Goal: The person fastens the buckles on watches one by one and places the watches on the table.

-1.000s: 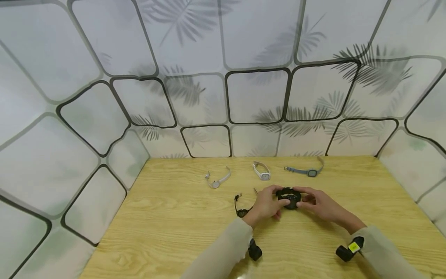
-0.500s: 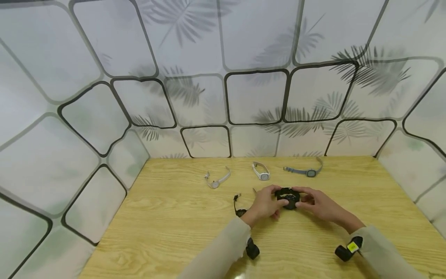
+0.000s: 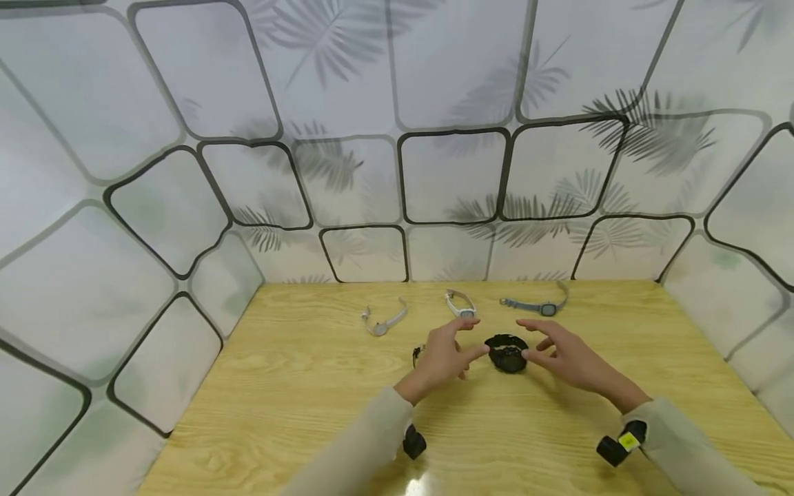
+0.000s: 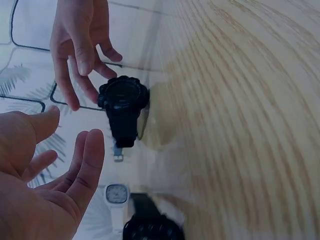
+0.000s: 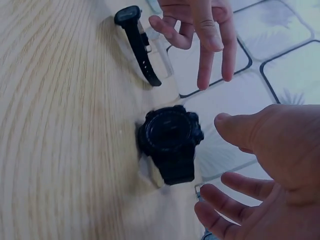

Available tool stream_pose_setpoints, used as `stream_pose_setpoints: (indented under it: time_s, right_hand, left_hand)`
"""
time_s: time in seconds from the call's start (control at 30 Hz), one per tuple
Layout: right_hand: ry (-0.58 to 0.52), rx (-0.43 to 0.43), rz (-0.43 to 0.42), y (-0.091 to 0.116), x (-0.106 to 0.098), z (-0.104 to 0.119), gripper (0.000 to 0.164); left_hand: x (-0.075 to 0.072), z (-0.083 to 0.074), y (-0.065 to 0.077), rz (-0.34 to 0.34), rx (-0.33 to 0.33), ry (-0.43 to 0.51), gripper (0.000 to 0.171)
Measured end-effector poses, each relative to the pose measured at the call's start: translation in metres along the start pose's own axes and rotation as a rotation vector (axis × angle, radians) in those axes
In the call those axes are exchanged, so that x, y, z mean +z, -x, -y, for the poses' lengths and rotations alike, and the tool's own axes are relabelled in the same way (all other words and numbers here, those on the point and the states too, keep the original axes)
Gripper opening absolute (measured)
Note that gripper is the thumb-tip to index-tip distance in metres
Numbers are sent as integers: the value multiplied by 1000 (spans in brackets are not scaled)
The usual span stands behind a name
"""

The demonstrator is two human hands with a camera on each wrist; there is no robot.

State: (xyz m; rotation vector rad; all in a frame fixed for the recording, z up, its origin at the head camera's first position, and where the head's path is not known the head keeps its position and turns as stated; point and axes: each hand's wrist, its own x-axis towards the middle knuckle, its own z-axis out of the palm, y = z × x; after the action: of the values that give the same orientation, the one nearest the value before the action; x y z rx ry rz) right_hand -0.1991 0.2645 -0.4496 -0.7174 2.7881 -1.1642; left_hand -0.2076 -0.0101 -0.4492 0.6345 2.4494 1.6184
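Note:
A chunky black wristwatch (image 3: 507,355) with a round face stands on the wooden table between both hands; its looped strap shows in the right wrist view below the dial (image 5: 167,131). My left hand (image 3: 442,358) is just left of it, thumb pointing at the watch, fingers loosely spread and holding nothing. On the other side, my right hand (image 3: 567,358) has its thumb tip right at the watch's edge, fingers relaxed and spread. A smaller black watch (image 5: 135,42) lies beyond the left hand, which mostly hides it in the head view.
Along the back of the table lie a thin pale watch (image 3: 380,329), a white watch (image 3: 466,312) and a blue-grey watch (image 3: 548,308). A patterned fabric wall (image 3: 459,176) rises behind the table's back edge.
My left hand has let go of the large black watch and moved left, now covering more of the smaller black watch. The right hand's fingers have loosened from it. The view has shifted slightly.

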Motion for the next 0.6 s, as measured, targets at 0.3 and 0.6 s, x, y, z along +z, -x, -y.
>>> stream_pose_setpoints:
  time_s: [0.3, 0.6]
  right_hand:
    - [32, -76, -96, -3, 8, 27, 55]
    - [-24, -87, -113, -7, 23, 45, 51]
  left_hand:
    - [-37, 1, 21, -109, 137, -168, 54]
    - [-69, 13, 44, -177, 132, -219, 56]
